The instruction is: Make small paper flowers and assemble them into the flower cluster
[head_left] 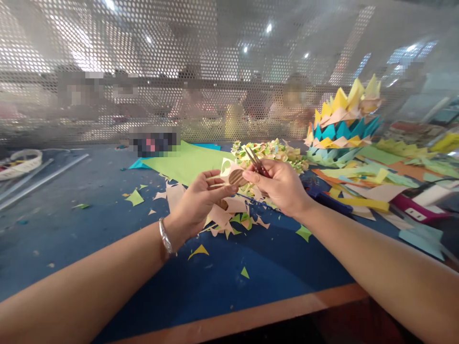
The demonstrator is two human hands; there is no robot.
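Observation:
Over the blue table, my right hand grips small dark-red handled scissors, blades pointing up and left. Its thumb and fingers also pinch a brown striped round piece. My left hand, with a silver bracelet at the wrist, is on the left of that piece, thumb and fingers together at the edge of a pale paper scrap with a rounded cutout. Beneath the hands lie pink and green paper offcuts. Another brown round shape shows partly under my left hand.
Behind the hands are a green sheet and a heap of small cut papers. A pointed paper stack, strips and a magenta object lie right. A perforated screen stands behind; a white basket is far left.

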